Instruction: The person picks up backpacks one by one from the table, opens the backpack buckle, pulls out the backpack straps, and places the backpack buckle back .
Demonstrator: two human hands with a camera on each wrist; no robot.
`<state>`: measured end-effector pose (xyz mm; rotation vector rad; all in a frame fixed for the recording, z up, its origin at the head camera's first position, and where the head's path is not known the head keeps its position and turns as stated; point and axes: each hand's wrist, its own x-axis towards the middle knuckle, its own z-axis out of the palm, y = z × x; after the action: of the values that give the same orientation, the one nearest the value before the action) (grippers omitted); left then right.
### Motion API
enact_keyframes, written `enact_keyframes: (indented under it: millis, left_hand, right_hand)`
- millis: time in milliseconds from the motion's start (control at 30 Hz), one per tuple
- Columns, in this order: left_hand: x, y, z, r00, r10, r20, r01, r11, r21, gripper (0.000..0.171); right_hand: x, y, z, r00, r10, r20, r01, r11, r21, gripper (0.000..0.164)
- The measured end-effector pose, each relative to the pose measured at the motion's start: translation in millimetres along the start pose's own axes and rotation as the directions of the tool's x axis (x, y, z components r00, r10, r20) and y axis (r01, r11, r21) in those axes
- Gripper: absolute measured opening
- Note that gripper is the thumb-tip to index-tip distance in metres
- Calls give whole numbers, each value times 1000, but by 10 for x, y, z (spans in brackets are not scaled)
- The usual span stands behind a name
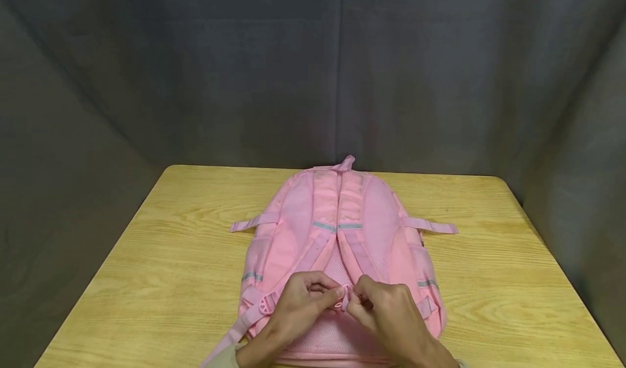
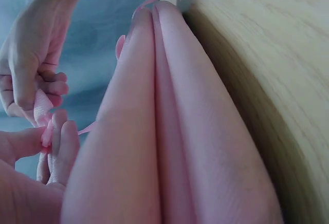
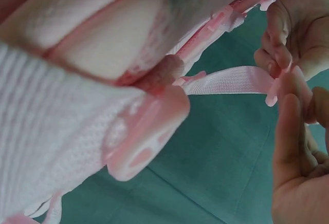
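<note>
A pink backpack [image 1: 381,199] lies on the table with its shoulder straps facing up. Over its lower back part, my left hand [image 1: 305,305] pinches a small pink plastic buckle [image 2: 47,134] between thumb and fingers. Close beside it, my right hand [image 1: 391,313] pinches pink webbing [image 2: 42,105] that runs at this buckle. In the right wrist view a length of strap [image 3: 231,80] stretches from the bag to the fingers, lifted off the bag. The fingertips partly hide the buckle.
Another pink buckle [image 1: 268,304] sits on a strap at the bag's lower left. Loose side straps, one of them the right strap [image 1: 435,226], spread onto the wooden table [image 1: 161,259]. A dark grey curtain [image 1: 244,85] encloses the table's back and sides.
</note>
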<state>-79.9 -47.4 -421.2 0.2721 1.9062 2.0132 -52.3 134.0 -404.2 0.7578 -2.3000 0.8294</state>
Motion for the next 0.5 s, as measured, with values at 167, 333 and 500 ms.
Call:
enact_keyframes:
  millis: [167, 333, 500]
  left_hand:
    - [0, 11, 1, 1000, 6, -4, -6, 999, 43, 19]
    - [5, 11, -6, 1000, 17, 0, -17, 1000, 23, 19]
    - [-13, 14, -28, 999, 37, 14, -38, 998, 49, 18]
  right_hand:
    - [13, 7, -45, 998, 42, 53, -42, 999, 2, 24]
    - [37, 49, -101, 998, 55, 44, -53, 997, -49, 20]
    - [37, 94, -137, 998, 57, 25, -53, 991, -124, 14]
